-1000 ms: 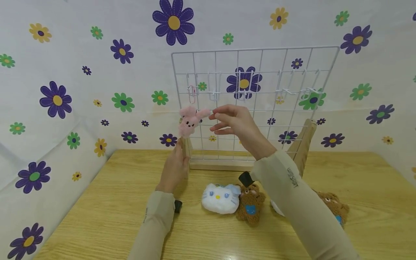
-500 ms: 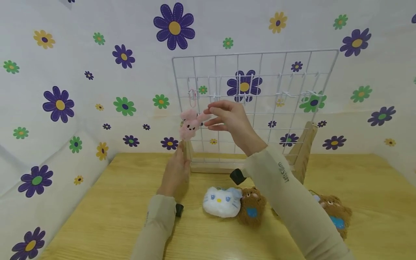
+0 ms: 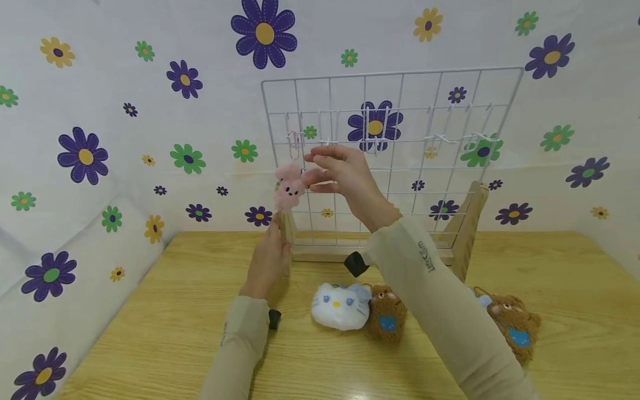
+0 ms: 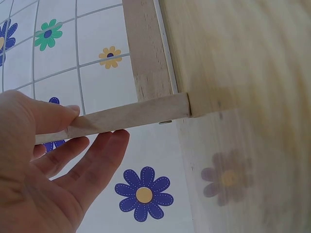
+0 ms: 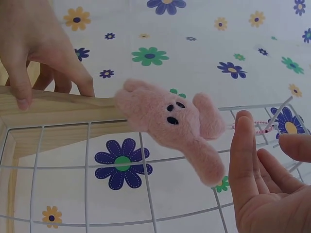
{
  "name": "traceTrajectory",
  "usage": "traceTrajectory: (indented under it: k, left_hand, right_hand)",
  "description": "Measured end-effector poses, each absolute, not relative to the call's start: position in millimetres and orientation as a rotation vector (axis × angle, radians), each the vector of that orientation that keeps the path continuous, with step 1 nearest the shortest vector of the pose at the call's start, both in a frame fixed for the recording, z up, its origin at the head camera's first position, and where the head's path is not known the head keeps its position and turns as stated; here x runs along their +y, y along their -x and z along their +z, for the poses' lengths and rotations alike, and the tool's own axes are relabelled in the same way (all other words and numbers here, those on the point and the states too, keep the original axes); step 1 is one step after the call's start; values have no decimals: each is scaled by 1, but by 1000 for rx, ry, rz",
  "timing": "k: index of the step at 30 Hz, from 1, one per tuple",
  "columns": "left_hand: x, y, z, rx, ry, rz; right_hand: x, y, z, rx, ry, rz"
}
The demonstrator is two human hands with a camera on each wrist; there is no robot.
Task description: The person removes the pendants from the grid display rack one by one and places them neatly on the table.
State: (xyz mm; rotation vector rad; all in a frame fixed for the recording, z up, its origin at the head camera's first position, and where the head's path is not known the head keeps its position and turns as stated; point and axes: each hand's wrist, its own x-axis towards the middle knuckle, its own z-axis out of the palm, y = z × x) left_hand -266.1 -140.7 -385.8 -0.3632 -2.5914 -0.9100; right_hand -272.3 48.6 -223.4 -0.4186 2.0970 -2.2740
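Observation:
A pink plush bunny keychain (image 3: 289, 191) hangs by its pink beaded loop from a hook at the left of the white wire grid rack (image 3: 345, 208). My right hand (image 3: 352, 178) is just right of the bunny, overlapping its raised ear in the head view. In the right wrist view its fingers (image 5: 245, 165) are extended, the thumb stands apart, and a gap shows between them and the bunny (image 5: 163, 116). Low on the left side, my left hand (image 3: 267, 261) grips the rack's wooden post (image 4: 131, 114) between thumb and fingers.
On the table (image 3: 150, 311) lie a white cat plush (image 3: 341, 308), a brown bear plush (image 3: 387, 319) touching it, and another brown bear (image 3: 517, 328) at the right. Several white hooks (image 3: 375, 141) line the grid. A flower-print cloth (image 3: 215, 33) hangs behind.
My right hand has moved left, closer to the bunny's ear and loop. The left hand keeps its hold on the post. The head view has shifted slightly.

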Motion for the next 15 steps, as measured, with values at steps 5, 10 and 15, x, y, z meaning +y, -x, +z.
traceTrajectory:
  k: [5,10,15]
  left_hand:
    - [-141,266,-384,-2597,368,-907]
    - [-142,267,-384,-2600,362,-905]
    - [-140,266,-384,-2615,338,-935]
  right_hand:
    - [46,272,-220,2077,416,-2283]
    - [42,273,-217,2075,406,-2283]
    - [39,273,-215,2075,398,-2276]
